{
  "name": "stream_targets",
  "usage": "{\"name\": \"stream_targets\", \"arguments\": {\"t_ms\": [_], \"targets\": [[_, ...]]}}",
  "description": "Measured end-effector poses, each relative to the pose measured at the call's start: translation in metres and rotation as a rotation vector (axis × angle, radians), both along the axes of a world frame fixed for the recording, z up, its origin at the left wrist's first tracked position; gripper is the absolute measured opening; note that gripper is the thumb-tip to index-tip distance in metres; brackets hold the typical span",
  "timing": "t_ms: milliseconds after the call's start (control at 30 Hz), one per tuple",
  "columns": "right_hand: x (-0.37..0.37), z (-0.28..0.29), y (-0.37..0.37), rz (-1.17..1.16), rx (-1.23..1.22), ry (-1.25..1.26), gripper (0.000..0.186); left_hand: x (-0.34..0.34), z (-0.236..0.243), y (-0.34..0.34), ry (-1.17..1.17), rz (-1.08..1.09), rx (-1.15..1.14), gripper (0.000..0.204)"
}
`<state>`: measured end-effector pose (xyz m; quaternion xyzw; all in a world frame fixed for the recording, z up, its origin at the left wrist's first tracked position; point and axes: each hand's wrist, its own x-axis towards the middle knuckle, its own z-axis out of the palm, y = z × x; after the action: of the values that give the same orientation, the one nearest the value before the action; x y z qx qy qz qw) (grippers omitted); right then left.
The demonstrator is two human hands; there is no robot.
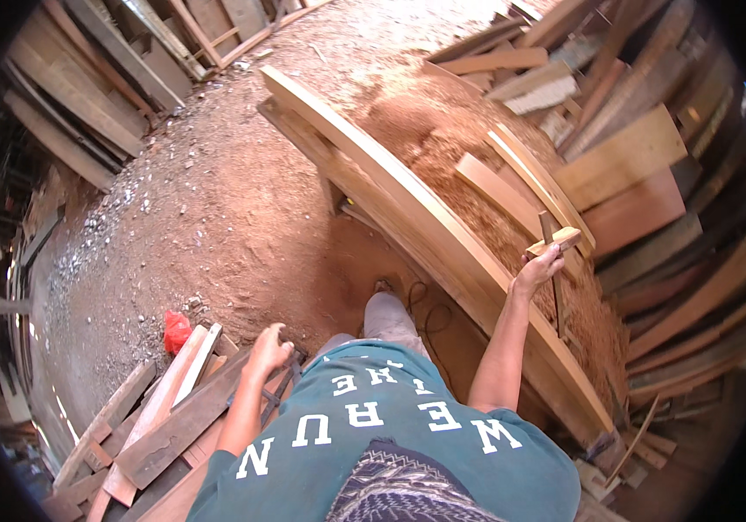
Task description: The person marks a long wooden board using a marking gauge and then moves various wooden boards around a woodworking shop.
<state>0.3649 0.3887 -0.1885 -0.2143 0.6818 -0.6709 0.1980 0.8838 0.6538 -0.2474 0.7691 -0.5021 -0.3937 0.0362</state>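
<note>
My right hand (537, 271) is closed around a wooden marking gauge (554, 243), a pale block with a thin dark rod running through it. It is held up over the far side of a long, pale timber beam (416, 204), which slants from the upper middle down to the lower right. On the left, my left hand (269, 350) hovers with loosely bent fingers apart and nothing visible in it. Closest to it is a pile of offcut boards (180, 431).
Sawdust (408, 117) heaps behind the beam, with loose planks (504, 196) on it. Stacked boards (643, 174) line the right, and more lean at the upper left (86, 104). A red plastic bag (176, 331) lies by the offcuts. A dark cord (430, 309) coils near my feet.
</note>
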Motion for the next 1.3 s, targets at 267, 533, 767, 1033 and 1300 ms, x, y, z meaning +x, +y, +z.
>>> {"name": "stream_targets", "arguments": {"t_ms": [267, 533, 767, 1033, 1300], "targets": [[0.088, -0.041, -0.131, 0.052, -0.039, 0.049, 0.045, 0.085, -0.009, -0.119, 0.140, 0.004, 0.042, 0.062], [0.165, -0.067, -0.250, 0.014, 0.052, 0.026, 0.047, 0.175, 0.032, -0.414, 0.037, -0.122, -0.416, 0.056], [0.230, -0.037, -0.339, -0.016, -0.007, 0.115, 0.048, 0.226, 0.022, -0.588, -0.030, -0.266, -0.554, 0.069], [0.290, -0.024, -0.327, -0.156, 0.017, -0.045, 0.043, 0.284, 0.018, -0.772, -0.346, -0.688, -0.426, 0.094], [0.451, -0.017, -0.267, -0.792, 0.122, -0.093, 0.044, 0.293, -0.021, -0.893, -0.214, -1.485, -0.096, 0.037]]}}
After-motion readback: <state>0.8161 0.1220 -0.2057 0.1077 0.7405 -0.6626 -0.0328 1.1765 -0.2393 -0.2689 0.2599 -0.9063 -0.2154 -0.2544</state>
